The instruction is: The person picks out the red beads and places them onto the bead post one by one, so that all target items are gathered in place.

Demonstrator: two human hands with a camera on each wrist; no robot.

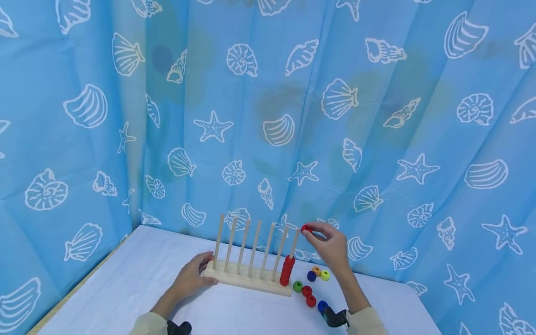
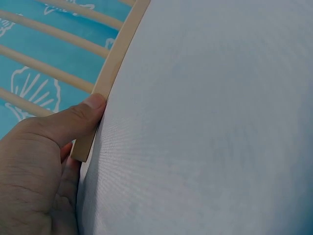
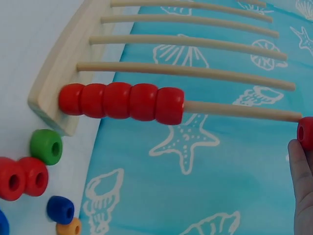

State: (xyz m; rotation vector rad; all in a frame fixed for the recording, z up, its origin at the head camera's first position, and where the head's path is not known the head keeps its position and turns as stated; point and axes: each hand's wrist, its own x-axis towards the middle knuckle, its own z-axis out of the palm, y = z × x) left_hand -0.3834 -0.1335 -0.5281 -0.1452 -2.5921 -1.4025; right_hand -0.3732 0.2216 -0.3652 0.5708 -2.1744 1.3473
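a: what is the right hand (image 1: 331, 246) doing?

b: it is pinching a red bead (image 1: 305, 228) between thumb and fingertips, holding it right at the tip of the peg (image 1: 294, 244) at the three o'clock end of the wooden rack (image 1: 247, 278). in the right wrist view the bead (image 3: 305, 132) is sitting just at the peg's end (image 3: 244, 110).

a: and that peg?

b: it is already carrying a stack of five red beads (image 1: 286, 270), resting down against the base. the other six pegs are standing bare.

a: the left hand (image 1: 190, 278)?

b: it is gripping the nine o'clock end of the rack's base, thumb (image 2: 73, 122) pressing on the near edge (image 2: 115, 73) and the fingers curling round the end.

a: what is lying loose?

b: at about four o'clock from the rack, on the white counter (image 1: 138, 279), loose beads are lying: a green one (image 1: 298, 286), two red ones (image 1: 309, 296) touching each other, a blue one (image 1: 311, 276), an orange one (image 1: 316, 270), a yellow one (image 1: 324, 275), and another blue one (image 1: 322, 305) near the right wrist.

a: behind it all?

b: a blue curtain (image 1: 268, 116) printed with shells and starfish is hanging at twelve o'clock.
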